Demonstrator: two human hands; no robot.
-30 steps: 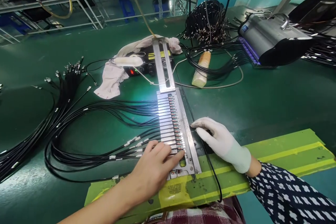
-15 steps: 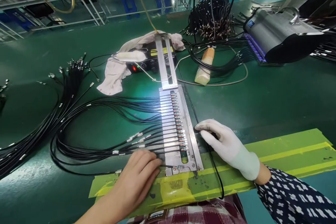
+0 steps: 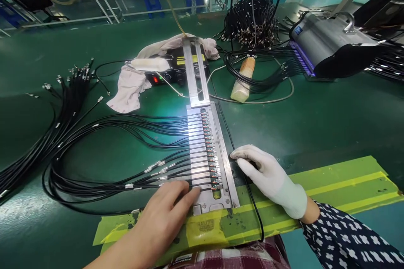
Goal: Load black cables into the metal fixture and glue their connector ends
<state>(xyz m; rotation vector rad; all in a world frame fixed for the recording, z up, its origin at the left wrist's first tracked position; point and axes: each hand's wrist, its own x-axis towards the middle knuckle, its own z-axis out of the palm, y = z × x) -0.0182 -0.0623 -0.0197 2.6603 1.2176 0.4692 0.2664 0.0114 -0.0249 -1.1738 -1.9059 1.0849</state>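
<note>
My bare left hand (image 3: 168, 208) is closed, its fingertips on a black cable at the near end of a metal fixture (image 3: 197, 155). That cable's end lies in the lowest occupied slot. Several other black cables (image 3: 151, 126) lie side by side in the fixture, their metal-tipped ends (image 3: 208, 134) along its right side. In a white glove, my right hand (image 3: 268, 176) rests just right of the fixture, with thumb and fingers curved and a gap between them. A single black cord (image 3: 257, 210) passes beneath this glove.
Yellow-green tape (image 3: 341, 180) covers the table's front edge. Behind the fixture stand a black control box (image 3: 172, 76) with a red-lit switch and a pale cloth (image 3: 126, 92). Cable bundles lie left (image 3: 69, 96) and far right. A grey machine with purple light (image 3: 334, 44) stands back right.
My left hand has moved a little up and right, bringing the nearest cable's end from the fixture's bottom edge into a slot. The right hand holds its place beside the fixture. The view shifted slightly.
</note>
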